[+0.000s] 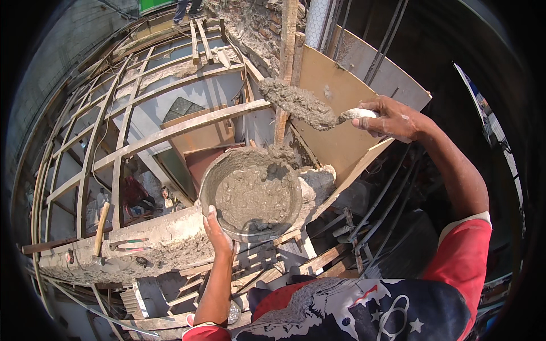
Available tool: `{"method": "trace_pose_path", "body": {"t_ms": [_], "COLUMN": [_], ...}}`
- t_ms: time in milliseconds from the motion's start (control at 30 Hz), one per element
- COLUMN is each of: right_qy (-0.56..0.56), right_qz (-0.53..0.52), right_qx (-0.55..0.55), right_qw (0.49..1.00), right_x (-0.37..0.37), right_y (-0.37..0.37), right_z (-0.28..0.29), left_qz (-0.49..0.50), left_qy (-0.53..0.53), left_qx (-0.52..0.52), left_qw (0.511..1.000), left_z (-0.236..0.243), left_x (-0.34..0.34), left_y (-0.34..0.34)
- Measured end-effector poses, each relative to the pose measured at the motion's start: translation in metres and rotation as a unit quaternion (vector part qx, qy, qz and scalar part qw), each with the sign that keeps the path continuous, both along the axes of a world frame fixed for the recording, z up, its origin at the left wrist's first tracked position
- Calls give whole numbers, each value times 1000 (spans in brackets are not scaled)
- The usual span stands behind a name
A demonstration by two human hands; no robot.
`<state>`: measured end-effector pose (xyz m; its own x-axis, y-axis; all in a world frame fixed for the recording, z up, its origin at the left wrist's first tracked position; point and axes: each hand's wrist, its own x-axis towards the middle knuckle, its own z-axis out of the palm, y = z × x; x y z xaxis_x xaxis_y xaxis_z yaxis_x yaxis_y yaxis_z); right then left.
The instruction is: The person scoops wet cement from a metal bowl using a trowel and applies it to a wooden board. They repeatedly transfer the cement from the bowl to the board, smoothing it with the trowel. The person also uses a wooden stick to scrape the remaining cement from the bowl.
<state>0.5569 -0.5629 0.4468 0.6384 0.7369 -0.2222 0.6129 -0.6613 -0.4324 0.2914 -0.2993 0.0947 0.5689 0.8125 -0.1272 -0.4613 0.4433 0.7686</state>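
Observation:
A round bucket (208,181) of wet grey mortar (253,196) stands at the middle, its rim crusted with cement. My left hand (219,232) holds the bucket's near left side, one digit up at the rim and the other fingers partly hidden. Out to the right and beyond the bucket, my right hand (392,118) is closed round the pale handle of a trowel (364,113). A long heap of mortar (301,105) covers the trowel's blade, which points left toward a wooden post (282,116).
On the concrete wall top (165,230) to the left lie a hammer (101,230) and pliers (131,245). A timber grid (122,150) spans a deep drop. Tan boards (327,150) and metal bars (392,40) stand right. Another person's legs (183,10) show far off.

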Motion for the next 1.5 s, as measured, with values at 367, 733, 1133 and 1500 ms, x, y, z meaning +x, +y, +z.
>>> {"method": "trace_pose_path", "body": {"t_ms": [367,733,1133,1500], "right_qy": [-127,-454,-379,-118], "right_qz": [-177,122,234,148], "right_qx": [34,40,-249,-115], "right_qw": [975,882,860,975], "right_x": [149,52,-54,-79], "right_y": [-21,-16,44,8], "right_z": [53,1,-154,-197], "left_qz": [-18,-3,-16,40], "left_qy": [-19,46,137,160], "left_qx": [-9,97,340,382], "left_qw": [1000,994,930,909], "left_z": [4,26,60,51], "left_x": [5,22,41,40], "left_y": [-1,-13,-62,-64]}}
